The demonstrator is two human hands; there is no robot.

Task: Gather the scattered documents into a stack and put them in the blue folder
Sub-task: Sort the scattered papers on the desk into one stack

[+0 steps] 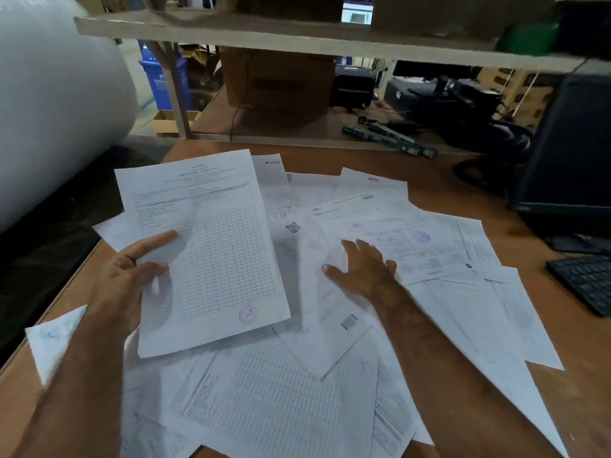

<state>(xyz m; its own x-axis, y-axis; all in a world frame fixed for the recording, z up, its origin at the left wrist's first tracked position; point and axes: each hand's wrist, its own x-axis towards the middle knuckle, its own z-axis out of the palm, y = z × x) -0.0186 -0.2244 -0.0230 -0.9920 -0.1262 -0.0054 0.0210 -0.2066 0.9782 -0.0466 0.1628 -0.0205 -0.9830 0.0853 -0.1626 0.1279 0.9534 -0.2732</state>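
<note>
L hand [132, 272]: holds a printed sheet [211, 246] w/ a table grid & round stamp at its bottom R corner; thumb on top near the L edge, fingers under. Sheet lifted above the pile, tilted a bit.
R hand [362, 269]: flat, fingers spread, palm down on the loose papers at centre; grips nothing.
Documents [274, 401]: scattered, overlapping, covering most of the desk front & centre; some w/ grids, one w/ a QR code [293, 227], one w/ a blue-ish stamp [422, 237]. One sheet's corner hangs off the L edge.
Desk [426, 173]: brown wood top, bare strip at back & R.
Blue folder: can't see it.
R side: dark monitor [568, 143] & keyboard [585, 282], just beside the papers.
L side: big white roll [49, 94].
Back: shelf [297, 34] over the desk, boxes behind; blurry.
</note>
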